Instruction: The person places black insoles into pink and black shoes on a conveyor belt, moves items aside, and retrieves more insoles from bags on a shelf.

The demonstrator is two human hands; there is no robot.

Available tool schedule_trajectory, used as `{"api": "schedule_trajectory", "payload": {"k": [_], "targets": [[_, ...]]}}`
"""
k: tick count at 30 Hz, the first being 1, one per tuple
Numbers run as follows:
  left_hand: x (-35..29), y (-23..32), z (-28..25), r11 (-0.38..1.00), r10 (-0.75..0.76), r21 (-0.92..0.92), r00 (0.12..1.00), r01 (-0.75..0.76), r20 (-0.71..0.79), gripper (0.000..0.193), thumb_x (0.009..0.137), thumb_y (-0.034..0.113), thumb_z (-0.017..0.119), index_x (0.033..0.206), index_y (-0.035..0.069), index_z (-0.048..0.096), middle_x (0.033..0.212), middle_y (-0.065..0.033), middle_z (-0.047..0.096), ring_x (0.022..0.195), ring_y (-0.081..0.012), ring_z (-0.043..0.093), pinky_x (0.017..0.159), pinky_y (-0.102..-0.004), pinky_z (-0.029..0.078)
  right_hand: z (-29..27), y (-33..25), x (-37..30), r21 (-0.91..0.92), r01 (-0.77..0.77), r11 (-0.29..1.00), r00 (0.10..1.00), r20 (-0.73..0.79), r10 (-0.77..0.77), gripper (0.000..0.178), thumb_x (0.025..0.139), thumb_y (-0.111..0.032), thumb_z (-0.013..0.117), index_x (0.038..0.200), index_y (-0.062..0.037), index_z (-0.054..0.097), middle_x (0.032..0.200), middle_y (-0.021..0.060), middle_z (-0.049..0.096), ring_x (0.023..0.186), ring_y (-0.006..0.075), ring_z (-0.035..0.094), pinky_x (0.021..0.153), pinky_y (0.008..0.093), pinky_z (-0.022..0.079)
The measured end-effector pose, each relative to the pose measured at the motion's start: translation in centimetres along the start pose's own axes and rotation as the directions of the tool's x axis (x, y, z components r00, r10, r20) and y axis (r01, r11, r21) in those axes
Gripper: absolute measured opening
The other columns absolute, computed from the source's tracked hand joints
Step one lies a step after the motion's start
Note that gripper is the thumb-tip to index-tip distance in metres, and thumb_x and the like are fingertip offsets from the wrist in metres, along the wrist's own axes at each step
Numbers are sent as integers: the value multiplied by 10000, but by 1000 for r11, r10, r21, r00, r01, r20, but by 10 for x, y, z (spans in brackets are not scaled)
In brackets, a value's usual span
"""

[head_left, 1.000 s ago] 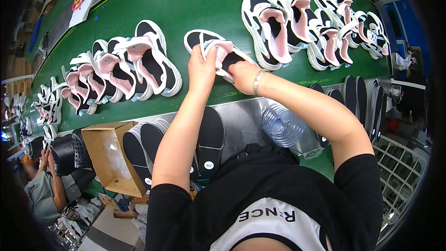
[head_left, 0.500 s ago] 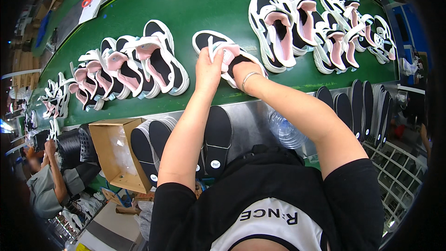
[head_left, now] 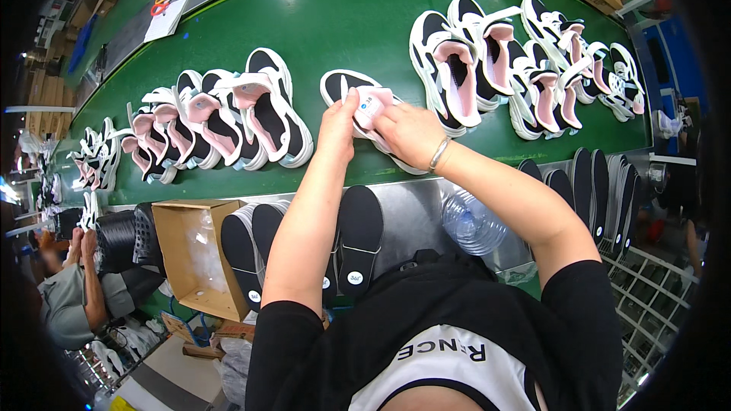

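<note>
Head view: both hands meet over one shoe on a green belt.
Left hand (head_left: 337, 128): fingers closed on the shoe's (head_left: 358, 110) pink opening, pinching its edge.
Right hand (head_left: 411, 135): fingers curled over the same shoe from the other side, gripping it; a bracelet (head_left: 438, 154) sits on the wrist.
Shoe: black, white and pink, lying on the belt between two rows, under both hands.
Shoes to the left: about five in the near group (head_left: 228, 118), with more, too small to count, farther off (head_left: 95, 156).
Shoes to the right: about eight in one row (head_left: 525, 68); those at the far end blur together.
Insoles: about four black ones (head_left: 358, 232) lie on the metal ledge in front of the person; about six more stand on edge at the right (head_left: 601, 183).
Belt (head_left: 335, 23): green, curved by the lens, with a sheet of paper (head_left: 171, 4) and scissors (head_left: 158, 4) beyond its far rim.
Box (head_left: 194, 255): open cardboard, holding clear plastic film.
Bottle (head_left: 472, 221): one clear plastic bottle lying on the ledge.
Another person (head_left: 68, 289): seated at lower left, hands raised.
</note>
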State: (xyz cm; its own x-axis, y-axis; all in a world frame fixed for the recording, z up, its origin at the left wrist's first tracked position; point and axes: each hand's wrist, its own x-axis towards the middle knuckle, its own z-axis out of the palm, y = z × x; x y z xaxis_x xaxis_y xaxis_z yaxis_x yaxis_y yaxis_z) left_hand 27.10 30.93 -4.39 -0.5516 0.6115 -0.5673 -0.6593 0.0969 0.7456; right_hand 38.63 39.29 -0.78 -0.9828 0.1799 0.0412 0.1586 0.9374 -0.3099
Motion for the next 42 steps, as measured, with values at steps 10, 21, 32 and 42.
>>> {"api": "schedule_trajectory", "payload": {"k": [10, 21, 32, 42], "targets": [[4, 7, 12, 956, 205, 223, 978, -193, -34, 352, 853, 313, 420, 824, -16, 540, 719, -58, 565, 623, -129, 528, 554, -272, 417, -12, 19, 20, 210, 61, 976, 995, -94, -42, 71, 655, -143, 537, 714, -110, 559, 778, 53, 534, 772, 250, 514, 629, 340, 450], [-20, 40, 81, -196, 584, 679, 472, -708, 661, 277, 703, 184, 591, 928, 35, 527, 980, -139, 517, 947, -301, 459, 807, -375, 358, -76, -2, -206, 8, -224, 975, 943, 253, 215, 144, 718, -170, 535, 846, -108, 558, 797, 33, 545, 695, 214, 540, 593, 329, 439], [-56, -65, 126, -62, 381, 544, 484, -837, 788, 273, 688, 213, 614, 868, 32, 518, 926, -109, 517, 924, -287, 450, 775, -376, 365, -41, 71, -311, -78, -868, 491, 491, 20, 871, 486, 595, -315, 674, 985, -83, 502, 1094, 118, 447, 1011, 279, 416, 814, 399, 353], [20, -33, 133, 581, 453, 550, 799, -600, 395, 301, 759, 242, 513, 925, -10, 514, 850, -182, 556, 831, -315, 528, 742, -364, 399, -46, 69, -309, 223, -773, 594, 543, -250, 801, 254, 588, -155, 617, 781, -37, 500, 956, 158, 463, 891, 275, 456, 760, 326, 372]]}}
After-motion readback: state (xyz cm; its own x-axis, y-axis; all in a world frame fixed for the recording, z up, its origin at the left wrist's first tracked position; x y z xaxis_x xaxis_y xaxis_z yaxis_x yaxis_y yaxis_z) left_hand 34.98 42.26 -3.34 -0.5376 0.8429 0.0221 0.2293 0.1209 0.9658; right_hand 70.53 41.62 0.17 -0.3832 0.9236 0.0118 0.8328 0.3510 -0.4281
